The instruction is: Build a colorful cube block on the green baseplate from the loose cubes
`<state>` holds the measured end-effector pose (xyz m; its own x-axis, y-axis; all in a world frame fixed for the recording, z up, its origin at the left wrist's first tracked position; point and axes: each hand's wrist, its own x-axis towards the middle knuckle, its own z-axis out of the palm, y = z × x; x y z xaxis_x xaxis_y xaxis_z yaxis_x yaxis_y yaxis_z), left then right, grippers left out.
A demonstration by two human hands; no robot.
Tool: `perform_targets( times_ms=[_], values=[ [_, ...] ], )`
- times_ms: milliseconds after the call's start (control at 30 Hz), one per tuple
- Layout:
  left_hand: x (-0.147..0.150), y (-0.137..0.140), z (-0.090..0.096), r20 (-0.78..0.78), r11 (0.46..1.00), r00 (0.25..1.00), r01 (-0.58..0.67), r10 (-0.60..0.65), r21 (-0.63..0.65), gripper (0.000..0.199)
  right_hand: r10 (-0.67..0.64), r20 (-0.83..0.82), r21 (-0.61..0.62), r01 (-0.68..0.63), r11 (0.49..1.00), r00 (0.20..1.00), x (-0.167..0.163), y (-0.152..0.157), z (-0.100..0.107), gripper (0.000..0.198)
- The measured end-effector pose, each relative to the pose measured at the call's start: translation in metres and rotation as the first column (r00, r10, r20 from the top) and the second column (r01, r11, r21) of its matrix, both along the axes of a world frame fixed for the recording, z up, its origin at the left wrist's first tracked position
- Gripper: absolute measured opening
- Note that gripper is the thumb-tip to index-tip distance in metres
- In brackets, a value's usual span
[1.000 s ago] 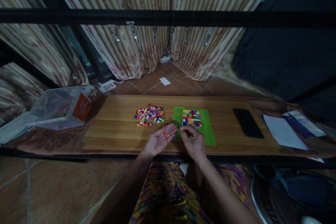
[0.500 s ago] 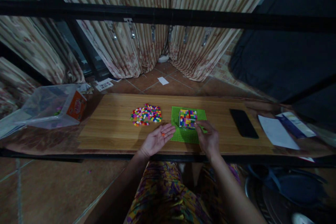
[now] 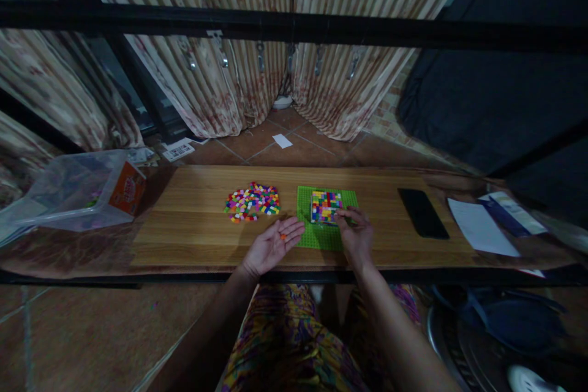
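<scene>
A block built of small multicoloured toy bricks (image 3: 325, 206) stands on a green studded baseplate (image 3: 316, 239). My right hand (image 3: 357, 234) reaches over the baseplate's right side, thumb and forefinger pinched together at the block's front right edge. Whatever lies between those fingertips is too small to make out. To the left, my left hand (image 3: 271, 246) is held palm up with its fingers stretched out flat, beside the baseplate's left edge. A small orange brick (image 3: 283, 236) rests loose on it. Beyond this hand lies a heap of loose coloured bricks (image 3: 253, 201).
Everything stands on a wooden board (image 3: 184, 226). A black phone (image 3: 423, 213) lies at its right, with white paper (image 3: 482, 226) farther right. On the left is a clear plastic box (image 3: 82, 190) with an orange label. A dark bar (image 3: 257, 23) crosses the view above the board.
My right hand has shifted slightly left along the block's edge, its fingertips still pinched. The left hand stays palm up with the orange brick. The whole view has moved a little.
</scene>
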<state>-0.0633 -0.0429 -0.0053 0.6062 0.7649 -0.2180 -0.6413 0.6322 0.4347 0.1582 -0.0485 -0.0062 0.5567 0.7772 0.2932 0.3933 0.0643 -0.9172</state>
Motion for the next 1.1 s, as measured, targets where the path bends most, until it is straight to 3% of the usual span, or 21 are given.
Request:
perform_targets(
  times_ms=[300,667,767,900,967,1100],
  values=[
    [0.0,0.0,0.003,0.0,1.0,1.0,-0.002,0.002,-0.005,0.041,-0.001,-0.404,-0.006,-0.001,1.0,0.915,-0.01,0.008,-0.003,0.019],
    [-0.001,0.0,0.001,-0.005,1.0,1.0,0.004,-0.004,0.016,0.039,0.015,-0.444,0.037,0.002,0.999,0.896,-0.015,0.011,-0.003,0.027],
    [-0.001,0.0,0.0,0.0,1.0,1.0,0.003,-0.003,0.022,0.039,-0.007,-0.343,0.038,0.021,0.999,0.939,-0.016,0.003,-0.003,0.033],
    [-0.002,0.0,0.003,-0.012,1.0,1.0,0.002,-0.002,0.018,0.043,-0.076,-0.037,0.073,0.078,0.994,0.996,-0.02,-0.016,0.007,0.032],
    [-0.002,0.0,0.005,-0.01,1.0,1.0,0.006,-0.006,0.013,0.047,-0.015,0.064,0.09,0.009,0.996,0.998,-0.027,-0.027,0.013,0.027],
    [-0.001,0.0,0.007,0.007,1.0,1.0,0.016,-0.016,0.007,0.053,0.245,0.192,0.021,-0.254,0.967,0.95,-0.05,-0.042,0.02,0.021]
  ],
)
